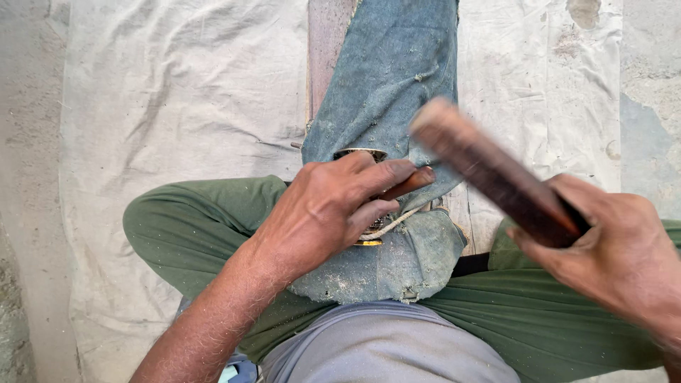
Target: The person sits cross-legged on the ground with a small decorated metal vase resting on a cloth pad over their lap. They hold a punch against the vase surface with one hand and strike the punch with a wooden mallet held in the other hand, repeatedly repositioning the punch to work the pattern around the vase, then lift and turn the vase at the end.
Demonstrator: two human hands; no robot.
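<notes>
While gripped: 1 mallet (489, 170), 1 chisel (408, 184), 2 hands.

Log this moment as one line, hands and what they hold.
left hand: pressing brown tool on denim cloth | right hand: gripping blurred wooden stick, raised | seat: white sheet

A pale, creased sheet (177, 92) covers most of the floor (28, 142), stained and flecked with dust toward the upper right. Bare grey concrete shows along the left edge and again at the right, rough and patchy. Even daylight falls over it all, with only soft shadows.
</notes>
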